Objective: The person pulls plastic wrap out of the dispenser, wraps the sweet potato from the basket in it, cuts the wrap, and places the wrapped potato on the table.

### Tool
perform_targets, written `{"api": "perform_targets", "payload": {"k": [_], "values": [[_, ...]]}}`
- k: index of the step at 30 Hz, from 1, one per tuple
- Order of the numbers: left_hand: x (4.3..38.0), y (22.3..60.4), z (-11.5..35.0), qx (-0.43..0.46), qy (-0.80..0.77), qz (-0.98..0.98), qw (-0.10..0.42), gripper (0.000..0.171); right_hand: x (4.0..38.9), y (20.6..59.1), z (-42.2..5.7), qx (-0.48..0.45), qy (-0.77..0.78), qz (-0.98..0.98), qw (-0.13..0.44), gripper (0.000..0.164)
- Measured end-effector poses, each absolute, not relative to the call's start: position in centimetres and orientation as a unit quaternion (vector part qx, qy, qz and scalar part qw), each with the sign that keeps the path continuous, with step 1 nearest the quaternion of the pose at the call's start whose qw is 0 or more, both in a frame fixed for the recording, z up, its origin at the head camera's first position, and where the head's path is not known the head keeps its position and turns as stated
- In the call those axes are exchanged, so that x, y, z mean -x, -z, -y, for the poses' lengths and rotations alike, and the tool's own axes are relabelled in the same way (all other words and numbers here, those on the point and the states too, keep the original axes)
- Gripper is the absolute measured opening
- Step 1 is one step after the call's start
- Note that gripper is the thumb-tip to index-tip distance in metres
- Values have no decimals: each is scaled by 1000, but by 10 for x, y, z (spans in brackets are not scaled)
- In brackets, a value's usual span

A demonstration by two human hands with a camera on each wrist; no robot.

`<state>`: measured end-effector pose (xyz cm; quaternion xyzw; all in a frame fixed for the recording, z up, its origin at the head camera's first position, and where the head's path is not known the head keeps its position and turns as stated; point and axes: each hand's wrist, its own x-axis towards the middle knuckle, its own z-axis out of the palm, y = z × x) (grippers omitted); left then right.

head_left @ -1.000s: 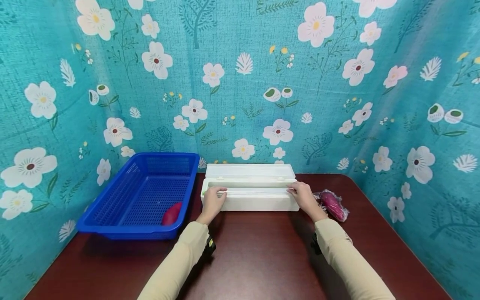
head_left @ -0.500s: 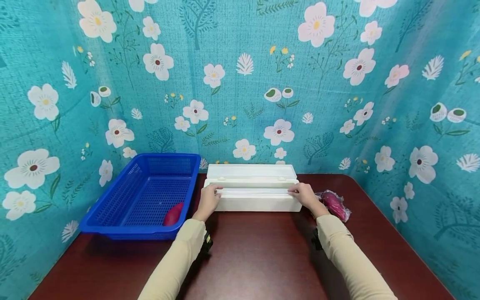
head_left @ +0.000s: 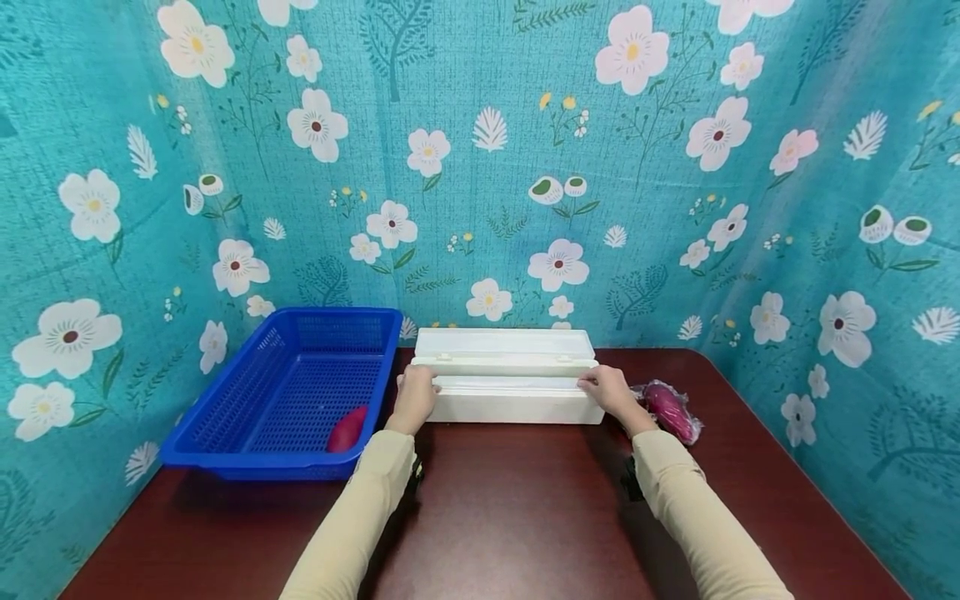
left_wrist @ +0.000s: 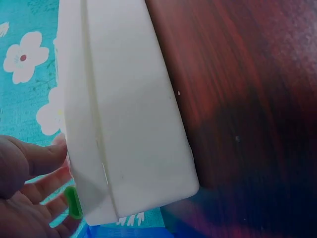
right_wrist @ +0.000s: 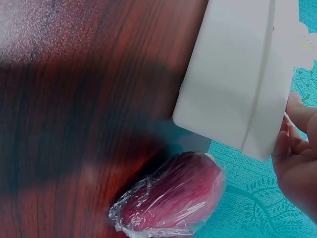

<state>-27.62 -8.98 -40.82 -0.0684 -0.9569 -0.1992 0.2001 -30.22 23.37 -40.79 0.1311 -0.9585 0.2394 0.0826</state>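
The red-brown wooden table looks slick. Whether left hand and right hand grip, I can't tell; uneven pressure might skew the long white plastic box.

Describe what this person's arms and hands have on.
A long, plain, cream fabric left sleeve and a matching right sleeve. The left hand and right hand are gloveless. A small black object with a yellowish mark shows beside the left sleeve, another black object beside the right.
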Motion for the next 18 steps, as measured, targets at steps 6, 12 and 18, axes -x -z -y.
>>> {"api": "perform_targets", "payload": {"k": [6,12,18], "values": [[275,411,91,34,191,963,188,7,303,415,-233,-122,-242,956,114,12],[279,408,92,13,172,970,172,13,303,419,-232,-125,-231,952,155,11],[287,405,95,0,147,977,156,12,306,416,-230,-116,-249,949,156,8]]}}
